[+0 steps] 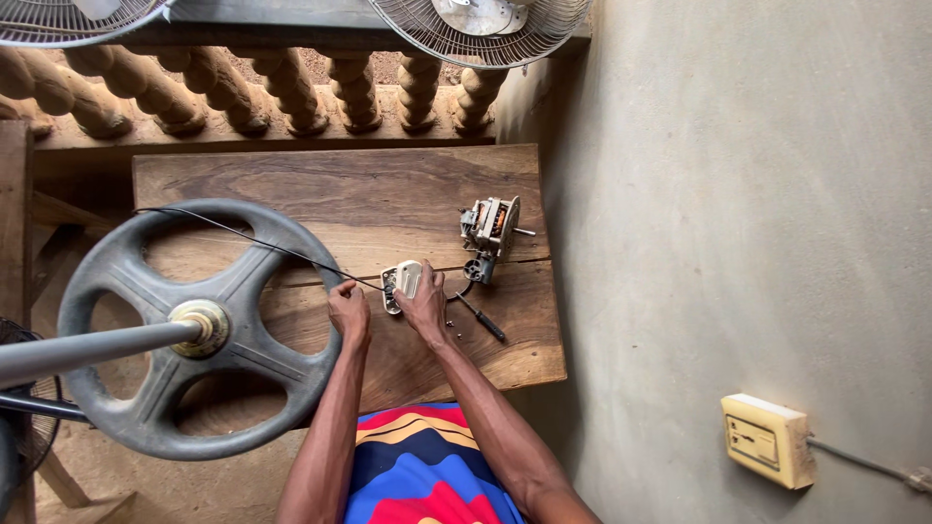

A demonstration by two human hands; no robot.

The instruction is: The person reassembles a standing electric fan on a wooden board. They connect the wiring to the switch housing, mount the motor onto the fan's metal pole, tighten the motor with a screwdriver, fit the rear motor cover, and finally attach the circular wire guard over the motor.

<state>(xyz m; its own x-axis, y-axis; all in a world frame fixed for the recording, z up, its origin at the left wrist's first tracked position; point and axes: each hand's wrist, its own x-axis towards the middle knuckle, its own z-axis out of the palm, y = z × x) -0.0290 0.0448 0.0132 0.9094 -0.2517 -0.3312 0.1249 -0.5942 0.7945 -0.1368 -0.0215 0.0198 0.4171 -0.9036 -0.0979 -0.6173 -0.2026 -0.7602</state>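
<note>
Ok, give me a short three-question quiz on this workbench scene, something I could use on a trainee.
1. True or false: the screwdriver is held in the right hand.
2. Which lies nearest the small electric motor? A) the fan base B) the white switch housing C) the wall socket box
3. Fill in: the left hand pinches a thin black ____ that runs across the wooden table.

Key:
1. False. It lies on the table beside the right hand.
2. B.
3. Wire.
</note>
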